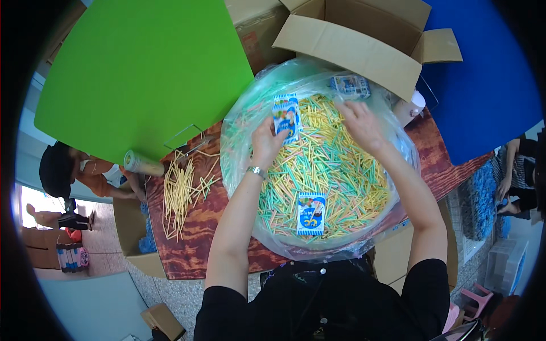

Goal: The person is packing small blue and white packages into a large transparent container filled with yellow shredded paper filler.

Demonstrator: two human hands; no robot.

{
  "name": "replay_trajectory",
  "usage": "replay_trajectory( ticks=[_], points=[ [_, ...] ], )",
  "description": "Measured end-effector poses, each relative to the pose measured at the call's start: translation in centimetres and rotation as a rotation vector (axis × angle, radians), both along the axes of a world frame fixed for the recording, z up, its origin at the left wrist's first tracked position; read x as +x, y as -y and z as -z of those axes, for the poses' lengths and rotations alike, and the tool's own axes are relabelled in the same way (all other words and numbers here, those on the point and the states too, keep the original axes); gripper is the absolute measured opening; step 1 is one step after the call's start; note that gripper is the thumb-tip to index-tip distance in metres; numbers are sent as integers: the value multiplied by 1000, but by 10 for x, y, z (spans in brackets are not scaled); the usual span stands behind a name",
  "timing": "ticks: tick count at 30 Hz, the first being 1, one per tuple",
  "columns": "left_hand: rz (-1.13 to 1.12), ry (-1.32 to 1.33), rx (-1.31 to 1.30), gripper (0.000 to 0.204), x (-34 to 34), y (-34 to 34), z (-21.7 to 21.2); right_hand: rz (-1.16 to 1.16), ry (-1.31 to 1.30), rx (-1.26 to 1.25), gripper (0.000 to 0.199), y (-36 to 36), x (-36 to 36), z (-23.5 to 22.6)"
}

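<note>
Gripping two overlapping small, flat blue-and-white packets [287, 125] between thumb and fingers of the left hand [266, 142], above a heap of thin yellow, green and pink sticks [335, 165] in a clear plastic bag [239, 131] on a red-brown wood-grain table [185, 258]. Hovering over the heap with the blurred right hand [359, 124], with fingers loosely extended, too unclear to tell any hold. With another blue-and-white packet [311, 213] flat on the sticks nearer the body.

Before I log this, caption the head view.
Left hand holds a blue-and-white packet over pastel sticks in a clear plastic bag; right hand, blurred, above them.
</note>
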State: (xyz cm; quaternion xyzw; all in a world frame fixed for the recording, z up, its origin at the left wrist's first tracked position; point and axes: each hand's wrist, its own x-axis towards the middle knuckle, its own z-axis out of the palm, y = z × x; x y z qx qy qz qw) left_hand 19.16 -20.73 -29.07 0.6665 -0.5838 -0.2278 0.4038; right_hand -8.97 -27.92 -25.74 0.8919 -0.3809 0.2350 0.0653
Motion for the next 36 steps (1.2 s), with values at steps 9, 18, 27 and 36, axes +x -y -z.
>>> replay_trajectory(
  ticks=[9,18,27,36],
  points=[
    [-61,220,-336,33,-20,-51,-28,-163,-119,607,31,-126,32,9],
    [251,146,-53,27,-51,-147,-8,-261,-80,338,19,-140,29,37],
    [169,334,-281,51,-58,-166,-15,-333,104,31,22,-150,16,7],
    [189,297,-359,24,-62,-166,-17,-372,157,-33,22,-156,15,-2]
  ],
)
